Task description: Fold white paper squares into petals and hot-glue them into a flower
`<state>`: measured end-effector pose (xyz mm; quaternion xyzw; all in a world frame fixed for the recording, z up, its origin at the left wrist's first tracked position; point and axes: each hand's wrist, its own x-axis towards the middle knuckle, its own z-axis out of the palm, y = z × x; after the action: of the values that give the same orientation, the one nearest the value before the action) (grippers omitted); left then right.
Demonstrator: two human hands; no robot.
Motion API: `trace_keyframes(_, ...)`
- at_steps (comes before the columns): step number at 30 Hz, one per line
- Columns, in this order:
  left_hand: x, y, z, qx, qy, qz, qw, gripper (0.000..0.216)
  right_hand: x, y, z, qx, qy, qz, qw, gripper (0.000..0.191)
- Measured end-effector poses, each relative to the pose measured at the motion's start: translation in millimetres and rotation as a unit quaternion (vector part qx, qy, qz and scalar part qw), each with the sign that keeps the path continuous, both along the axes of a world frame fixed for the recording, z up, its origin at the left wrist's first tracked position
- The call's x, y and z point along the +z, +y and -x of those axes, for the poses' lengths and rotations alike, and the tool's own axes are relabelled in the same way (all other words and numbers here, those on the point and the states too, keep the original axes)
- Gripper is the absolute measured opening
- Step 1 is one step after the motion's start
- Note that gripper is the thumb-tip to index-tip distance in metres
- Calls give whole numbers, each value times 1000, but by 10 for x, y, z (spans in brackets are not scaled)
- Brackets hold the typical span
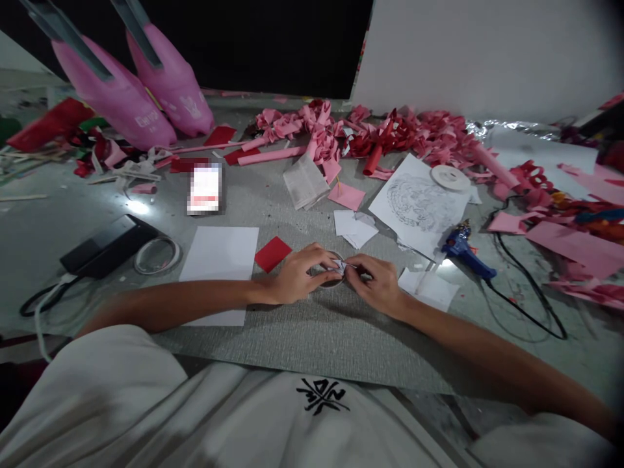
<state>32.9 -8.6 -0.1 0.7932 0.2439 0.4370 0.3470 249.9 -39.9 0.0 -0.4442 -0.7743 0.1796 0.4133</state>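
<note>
Just in front of me, a small folded piece of white paper (340, 265) is between my two hands. My left hand (297, 276) is closed on its left side, thumb and fingertips pinching it. From the right, my right hand (376, 284) meets the paper with thumb and forefinger pressed together; a thin line shows at those fingertips, too small to name. Below the fingers lies a round ring-shaped thing (332, 283), mostly covered by the hands. Left of my left hand is a red paper square (273, 253), and a white sheet (221, 253) lies partly under my left forearm.
A blue glue gun (468, 253) with a black cord lies at the right. A drawing sheet (414, 201) bears a white ribbon roll (449, 177). Pink and red paper scraps (316, 130) line the back. A phone (205, 188), tape roll (156, 255) and black box (110, 244) lie left.
</note>
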Motion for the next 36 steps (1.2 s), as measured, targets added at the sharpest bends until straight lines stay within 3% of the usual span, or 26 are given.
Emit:
trace_keyframes(7, -2, 48, 3, 66, -15, 115, 991, 27, -7, 77, -46, 6, 102, 149, 984, 27)
trace_keyframes(13, 5, 66, -7, 65, -55, 163, 983, 30, 14, 104, -52, 58, 118, 197, 971, 25)
trace_keyframes(21, 2, 69, -8, 46, -42, 146, 987, 29, 22, 149, -31, 36, 154, 229, 960, 24)
trace_keyframes(27, 0, 50, 18, 57, 18, 114, 992, 33, 9, 136, -28, -2, 66, 158, 985, 25)
trace_keyframes(36, -49, 34, 20, 42, 22, 124, 991, 26, 10, 104, -42, 27, 59, 160, 985, 28)
